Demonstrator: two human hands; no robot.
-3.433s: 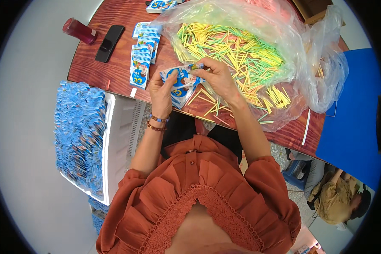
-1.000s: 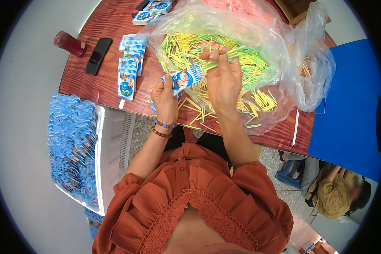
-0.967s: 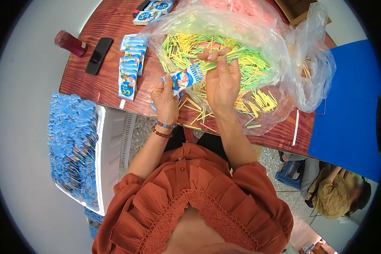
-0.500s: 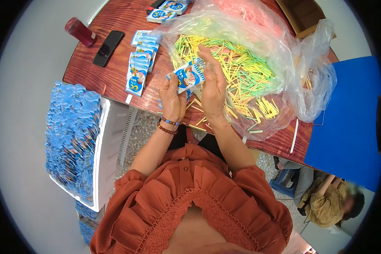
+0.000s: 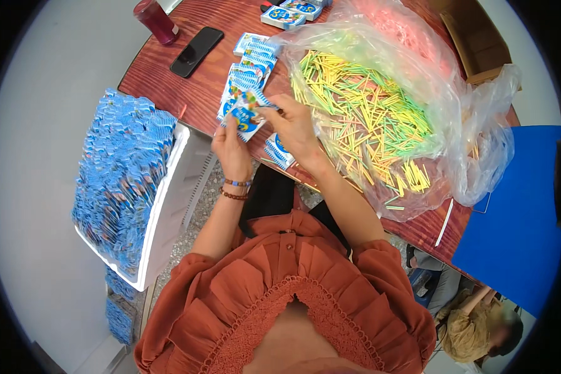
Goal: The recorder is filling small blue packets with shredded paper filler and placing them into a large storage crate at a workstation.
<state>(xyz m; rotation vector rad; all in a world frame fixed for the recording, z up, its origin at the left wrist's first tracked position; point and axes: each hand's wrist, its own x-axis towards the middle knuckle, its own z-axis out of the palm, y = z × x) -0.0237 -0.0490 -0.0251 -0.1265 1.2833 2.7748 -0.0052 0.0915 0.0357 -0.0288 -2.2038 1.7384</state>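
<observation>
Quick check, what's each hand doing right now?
Left hand: closed, holding a blue-and-white packet by its lower left side.
Right hand: closed, thumb and fingers on the same packet's upper right end.

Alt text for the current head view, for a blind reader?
A person's left hand and right hand hold a blue-and-white packet above a red-brown table. Similar packets overlap in a row beyond; to the right lie yellow and green sticks; at left, a white box of blue packets.
</observation>
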